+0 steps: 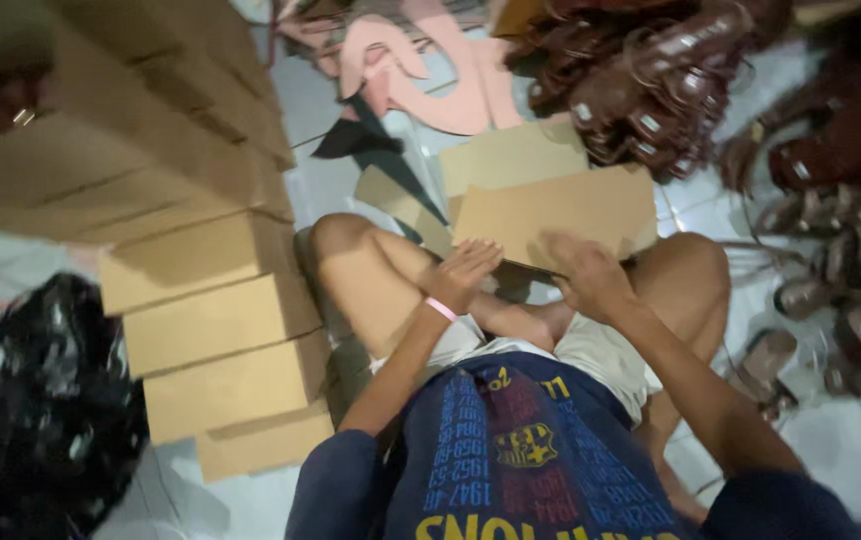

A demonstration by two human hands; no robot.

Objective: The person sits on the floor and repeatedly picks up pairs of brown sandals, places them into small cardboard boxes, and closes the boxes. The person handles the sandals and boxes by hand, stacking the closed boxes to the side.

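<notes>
I sit cross-legged on the floor with a flat brown cardboard sheet lying across my knees. My left hand grips its near left edge, fingers curled over the board. My right hand presses on the near right part of the same sheet, fingers bent on its surface. A pink band circles my left wrist. A second cardboard piece lies just beyond the first.
A stack of closed brown cardboard boxes rises at my left. A black plastic bag sits at far left. Heaps of brown sandals lie ahead and to the right. Pink cut-out shapes rest on the pale floor.
</notes>
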